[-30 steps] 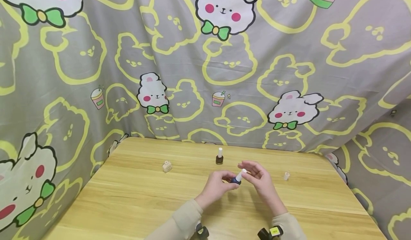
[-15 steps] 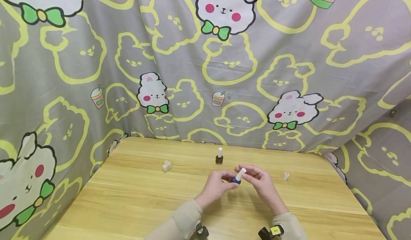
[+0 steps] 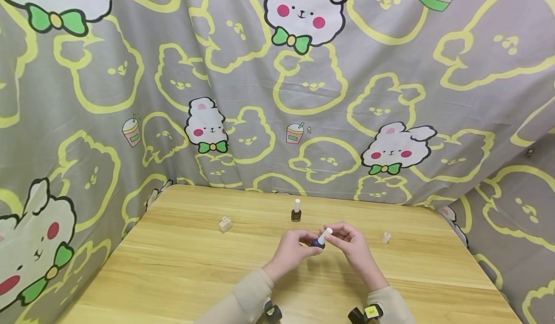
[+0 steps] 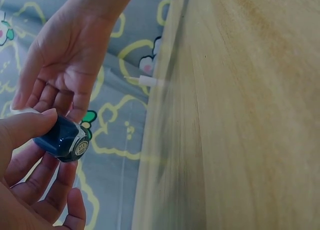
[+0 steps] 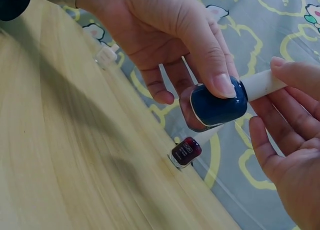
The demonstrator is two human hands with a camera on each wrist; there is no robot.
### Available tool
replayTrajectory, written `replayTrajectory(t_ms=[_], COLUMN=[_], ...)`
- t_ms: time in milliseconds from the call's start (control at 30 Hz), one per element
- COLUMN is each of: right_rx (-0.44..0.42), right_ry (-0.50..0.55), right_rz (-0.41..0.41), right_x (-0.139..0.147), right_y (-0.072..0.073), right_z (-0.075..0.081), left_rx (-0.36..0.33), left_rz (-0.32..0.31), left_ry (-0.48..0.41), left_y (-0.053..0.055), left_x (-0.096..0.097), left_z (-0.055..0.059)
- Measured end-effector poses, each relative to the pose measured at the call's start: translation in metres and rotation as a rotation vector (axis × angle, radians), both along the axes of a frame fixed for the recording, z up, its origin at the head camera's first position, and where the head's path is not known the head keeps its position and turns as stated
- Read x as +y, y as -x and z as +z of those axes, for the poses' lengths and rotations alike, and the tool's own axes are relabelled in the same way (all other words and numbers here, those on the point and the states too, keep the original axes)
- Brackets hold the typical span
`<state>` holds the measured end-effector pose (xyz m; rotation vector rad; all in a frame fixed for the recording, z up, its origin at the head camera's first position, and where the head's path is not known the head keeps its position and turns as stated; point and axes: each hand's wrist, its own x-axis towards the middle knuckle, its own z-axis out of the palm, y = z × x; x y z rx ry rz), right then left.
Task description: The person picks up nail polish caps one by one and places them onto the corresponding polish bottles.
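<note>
A nail polish bottle with dark blue polish is held tilted above the table, its long white cap on the neck. My left hand grips the glass body between thumb and fingers. On the other side, my right hand pinches the cap with its thumb, and the fingers lie behind it. The left wrist view shows the round label on the bottle's base. Behind both hands, a dark red nail polish bottle stands upright with its white cap on.
To the left on the wooden table sits a cream-coloured bottle without a cap. A white cap with a brush stands at the right, brush up. A patterned grey curtain hangs around the table's back and sides.
The fingers of my right hand have shifted around the white cap, first drawing in and then moving slightly. My left hand and the blue bottle stay almost in place.
</note>
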<state>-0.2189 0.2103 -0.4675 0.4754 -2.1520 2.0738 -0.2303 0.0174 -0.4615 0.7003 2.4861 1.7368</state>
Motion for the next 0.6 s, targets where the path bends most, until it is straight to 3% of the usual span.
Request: replayTrajectory(t_ms=[600], right_rx=[0.0], right_ry=[0.047], right_rz=[-0.183], right_x=[-0.016], right_y=[-0.002], right_z=[0.0], left_rx=[0.024], left_rz=[-0.004], left_ry=[0.002], left_y=[0.001], left_x=[0.002], left_z=[-0.004])
